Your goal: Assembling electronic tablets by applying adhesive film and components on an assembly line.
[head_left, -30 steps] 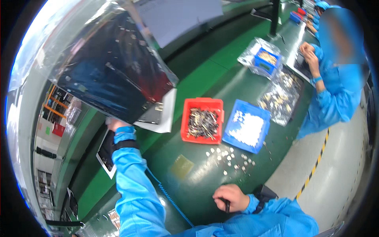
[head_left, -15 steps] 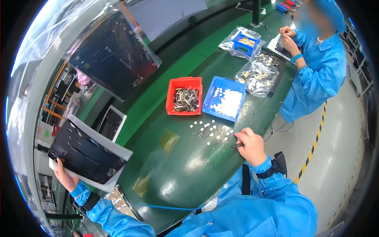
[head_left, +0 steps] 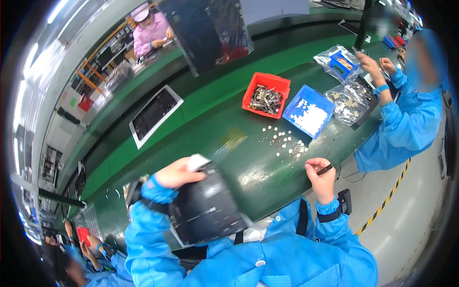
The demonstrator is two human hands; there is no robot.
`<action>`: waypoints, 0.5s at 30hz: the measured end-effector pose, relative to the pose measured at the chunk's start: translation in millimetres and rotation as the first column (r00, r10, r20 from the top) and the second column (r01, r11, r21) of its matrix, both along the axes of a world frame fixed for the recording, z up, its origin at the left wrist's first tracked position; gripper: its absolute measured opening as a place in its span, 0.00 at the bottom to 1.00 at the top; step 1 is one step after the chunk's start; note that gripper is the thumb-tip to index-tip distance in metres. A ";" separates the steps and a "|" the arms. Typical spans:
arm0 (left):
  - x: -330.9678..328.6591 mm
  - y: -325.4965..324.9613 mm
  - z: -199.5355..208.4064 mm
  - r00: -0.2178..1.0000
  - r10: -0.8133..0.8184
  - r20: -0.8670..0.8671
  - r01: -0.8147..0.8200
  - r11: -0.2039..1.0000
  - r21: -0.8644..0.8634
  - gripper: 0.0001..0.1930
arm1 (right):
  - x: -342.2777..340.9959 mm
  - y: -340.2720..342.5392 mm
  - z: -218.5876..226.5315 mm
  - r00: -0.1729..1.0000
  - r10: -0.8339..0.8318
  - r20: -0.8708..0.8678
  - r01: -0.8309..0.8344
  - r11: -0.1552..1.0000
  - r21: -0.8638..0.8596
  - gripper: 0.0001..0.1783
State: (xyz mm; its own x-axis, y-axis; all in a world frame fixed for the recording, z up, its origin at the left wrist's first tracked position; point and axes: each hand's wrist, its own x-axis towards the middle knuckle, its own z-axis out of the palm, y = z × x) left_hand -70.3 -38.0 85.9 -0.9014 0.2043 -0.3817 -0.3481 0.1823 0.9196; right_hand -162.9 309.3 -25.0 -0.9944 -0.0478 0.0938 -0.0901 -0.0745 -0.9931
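My left hand [head_left: 178, 173] grips the top edge of a flat black panel [head_left: 208, 203], held tilted close to my body, with a white sheet showing at its edges. A slim dark tool [head_left: 326, 169] lies in my closed right hand [head_left: 322, 182], near the table's front edge; whether the fingertips also pinch something small cannot be made out. Just beyond that hand, several small white round pieces with thin dark leads [head_left: 287, 143] lie scattered on the green surface. Behind them are a blue bin [head_left: 299, 127] of white pieces and a red bin [head_left: 258, 112] of metal parts.
Another black panel on a white sheet [head_left: 155, 117] lies on the far left of the green conveyor [head_left: 205, 126]. At the right, a co-worker in blue [head_left: 406, 119] works beside plastic bags of parts [head_left: 351, 103] and a small blue bin [head_left: 340, 67]. More people sit across and at left.
My left hand has carried the panel from the far left to just before my body. My view has turned, and the right hand still holds the tool near the table edge.
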 end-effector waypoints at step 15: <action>-34.8 59.3 -109.1 0.885 0.076 -0.459 -0.359 0.740 -0.569 0.13 | 84.5 -67.1 7.7 0.677 0.706 0.209 -0.719 0.573 0.394 0.07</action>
State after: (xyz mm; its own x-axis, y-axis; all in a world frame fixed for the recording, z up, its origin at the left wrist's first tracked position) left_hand -105.1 21.2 -23.2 -0.9843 -0.1727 0.0374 -0.1009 0.7230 0.6834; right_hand -78.4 242.3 -17.3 -0.6241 -0.7681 -0.1431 -0.1639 0.3078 -0.9372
